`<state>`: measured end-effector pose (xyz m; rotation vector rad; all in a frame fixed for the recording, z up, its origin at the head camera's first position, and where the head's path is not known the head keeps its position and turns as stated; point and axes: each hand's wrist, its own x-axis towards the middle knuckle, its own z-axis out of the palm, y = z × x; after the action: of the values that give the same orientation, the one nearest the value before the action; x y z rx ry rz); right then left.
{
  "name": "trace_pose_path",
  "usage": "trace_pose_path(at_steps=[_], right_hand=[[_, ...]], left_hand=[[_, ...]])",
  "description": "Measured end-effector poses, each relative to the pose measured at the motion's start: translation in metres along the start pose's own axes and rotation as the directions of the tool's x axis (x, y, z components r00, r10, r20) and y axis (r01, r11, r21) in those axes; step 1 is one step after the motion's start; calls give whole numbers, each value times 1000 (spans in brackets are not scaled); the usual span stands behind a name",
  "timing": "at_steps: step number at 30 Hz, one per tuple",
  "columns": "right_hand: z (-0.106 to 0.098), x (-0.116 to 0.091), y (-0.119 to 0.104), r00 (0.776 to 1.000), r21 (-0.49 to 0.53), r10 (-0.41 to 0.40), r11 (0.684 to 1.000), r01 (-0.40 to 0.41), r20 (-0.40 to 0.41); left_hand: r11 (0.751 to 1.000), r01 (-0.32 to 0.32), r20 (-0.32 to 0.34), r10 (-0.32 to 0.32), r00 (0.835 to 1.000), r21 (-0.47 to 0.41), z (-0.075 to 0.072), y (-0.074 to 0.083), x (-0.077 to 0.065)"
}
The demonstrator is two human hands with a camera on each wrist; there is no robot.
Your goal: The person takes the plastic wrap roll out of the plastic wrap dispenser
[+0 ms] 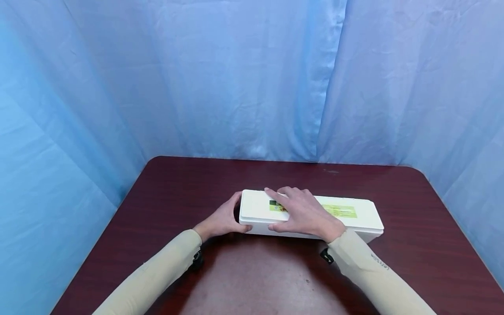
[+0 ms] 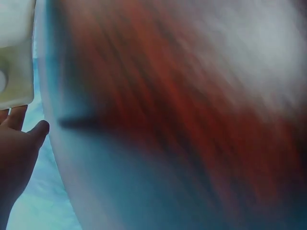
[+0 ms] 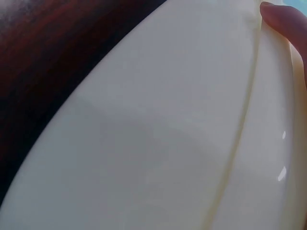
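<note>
A long white lidded box [image 1: 252, 205] lies crosswise over the table, with a yellow-green label [image 1: 339, 211] along its top. My left hand [image 1: 223, 218] holds the box's left end, thumb at the near side and fingers round the far corner. Over the top reaches my right hand [image 1: 303, 214], its thumb on the near side and its fingers toward the far edge, covering part of the label. In the right wrist view, the box's side [image 3: 144, 120] fills most of the picture, a seam running under the lid, and the right thumb [image 3: 285, 21] touches near that seam.
The dark red-brown table [image 1: 189, 175] has rounded far corners and a glossy bright patch near its front. Pale blue curtains [image 1: 236, 78] hang close behind it and along both sides. Long cream sleeves [image 1: 157, 271] cover both forearms.
</note>
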<state>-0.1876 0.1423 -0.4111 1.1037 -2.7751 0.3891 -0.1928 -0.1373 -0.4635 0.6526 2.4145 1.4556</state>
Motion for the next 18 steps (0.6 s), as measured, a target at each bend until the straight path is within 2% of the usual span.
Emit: trace_pose_path(at_steps=[2,5,15,18], right_hand=[[2,-1,-2,1000,-9,0,1000,0,0],[4,0,-3,1000,-23,2,1000,-2,3],[3,-2,-6,1000,-21,24,999,-24,11],[3,-2,-7,999,-30,26,999,-25,27]], left_hand=[[998,5,0,-5,1000,64,0,-5,0],[995,13,7,-13,1000,99,-1,-6,-1],[995,22,51,-27,998,96,-3,-7,-1],[994,29,41,-34,999,102,-2,-8,-2]])
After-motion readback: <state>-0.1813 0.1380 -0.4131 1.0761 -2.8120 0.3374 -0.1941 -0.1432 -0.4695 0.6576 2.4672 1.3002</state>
